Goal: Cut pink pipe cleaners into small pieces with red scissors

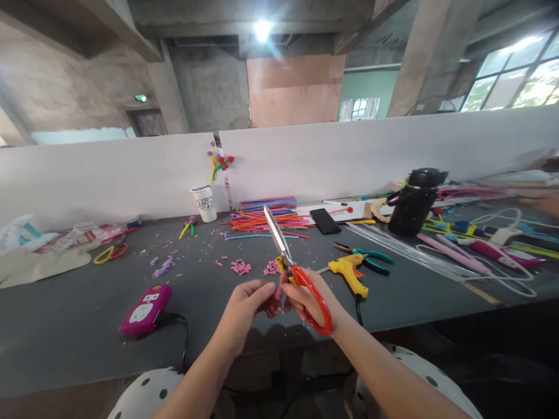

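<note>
My right hand (305, 297) grips red-handled scissors (301, 276), blades closed and pointing up and away over the dark table (65, 337). My left hand (247, 302) is pinched shut just left of the scissors, its fingertips meeting the right hand around something small and pink that I cannot make out. Small pink cut pieces (240, 267) lie scattered on the table beyond the hands. A stack of coloured pipe cleaners (266, 218) lies further back.
A yellow glue gun (349, 270) and green-handled pliers (367, 256) lie right of the hands. A magenta power strip (146, 302) sits left. A white cup (204, 203), a black phone (325, 221), a black jug (413, 201) and cables stand along the back and right.
</note>
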